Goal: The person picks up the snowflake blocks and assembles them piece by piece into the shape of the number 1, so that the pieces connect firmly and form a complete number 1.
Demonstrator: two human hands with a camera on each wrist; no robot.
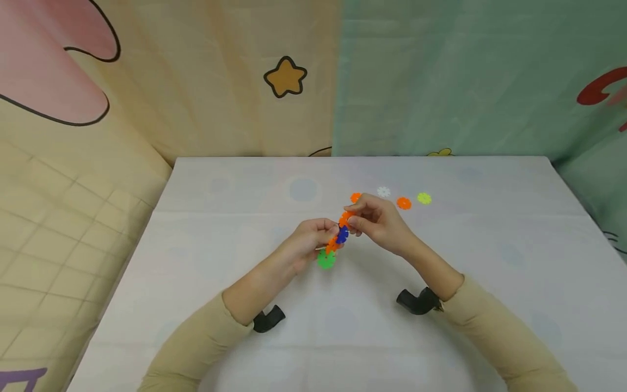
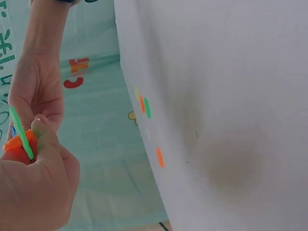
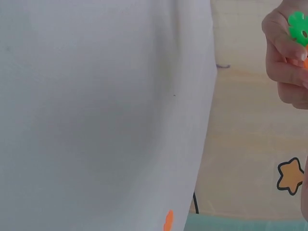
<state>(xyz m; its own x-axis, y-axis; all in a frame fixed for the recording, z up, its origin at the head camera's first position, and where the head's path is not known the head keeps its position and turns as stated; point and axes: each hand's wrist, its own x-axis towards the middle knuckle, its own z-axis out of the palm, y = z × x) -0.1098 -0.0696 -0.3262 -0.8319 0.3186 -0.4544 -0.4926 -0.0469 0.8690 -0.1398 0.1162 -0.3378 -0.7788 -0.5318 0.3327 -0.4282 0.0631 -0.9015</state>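
Note:
Over the middle of the table, both hands hold a short chain of joined plastic snowflake discs. A green disc (image 1: 326,259) forms its lower end, followed by an orange disc (image 1: 332,245), a blue disc (image 1: 342,234) and another orange disc (image 1: 345,219) at the top. My left hand (image 1: 311,239) pinches the chain around its lower orange and blue discs. With thumb and fingers, my right hand (image 1: 379,222) pinches the top orange disc. The left wrist view shows the green disc (image 2: 21,132) edge-on beside the left thumb; fingers hide part of the chain.
Loose discs lie beyond the right hand on the white-covered table (image 1: 235,185): an orange one (image 1: 355,197), a white one (image 1: 383,191), another orange one (image 1: 404,203) and a yellow one (image 1: 424,198). A loose green disc (image 2: 147,108) shows in the left wrist view. Printed curtains stand behind.

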